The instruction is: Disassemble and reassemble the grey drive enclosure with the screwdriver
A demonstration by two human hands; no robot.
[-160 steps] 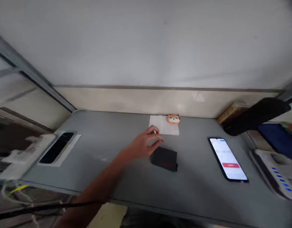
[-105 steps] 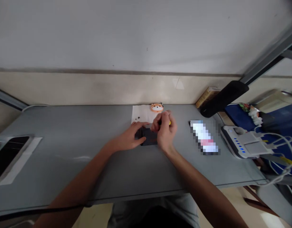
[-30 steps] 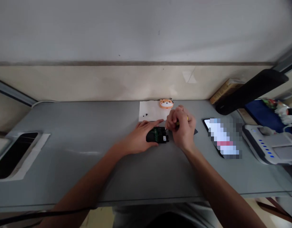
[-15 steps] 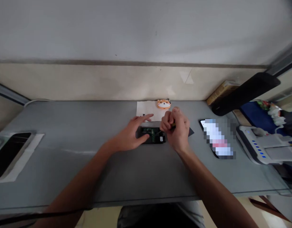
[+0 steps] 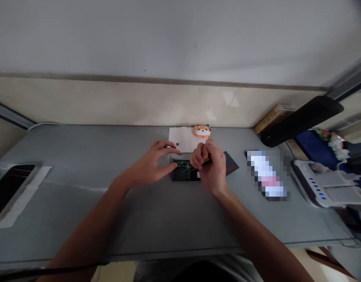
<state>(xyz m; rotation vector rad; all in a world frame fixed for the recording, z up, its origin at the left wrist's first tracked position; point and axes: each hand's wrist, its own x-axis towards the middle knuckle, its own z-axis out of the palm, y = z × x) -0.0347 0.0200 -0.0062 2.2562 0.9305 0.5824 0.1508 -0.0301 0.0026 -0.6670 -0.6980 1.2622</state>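
A small black device with its green circuit board (image 5: 183,175) exposed lies on the grey desk in front of me. My right hand (image 5: 211,166) is wrapped around a screwdriver (image 5: 185,170); its thin shaft points left over the board, while most of the dark and yellow handle is hidden in my fingers. Whether the tip touches the board, I cannot tell. At the device's left end, my left hand (image 5: 152,164) has its fingers spread, the thumb near or on the edge. A dark flat card-like piece (image 5: 232,164) lies partly behind my right hand.
Behind the device, white paper (image 5: 180,135) bears tiny dark pieces (image 5: 177,144) and an orange animal-face case (image 5: 202,131). To the right are a lit phone (image 5: 265,174), a power strip (image 5: 315,184) and a black cylinder (image 5: 304,119). Another phone (image 5: 8,188) lies far left.
My right hand has moved slightly left and down over the board, and the screwdriver shaft now shows. My left hand has drawn back to the left. More of the dark flat piece is visible.
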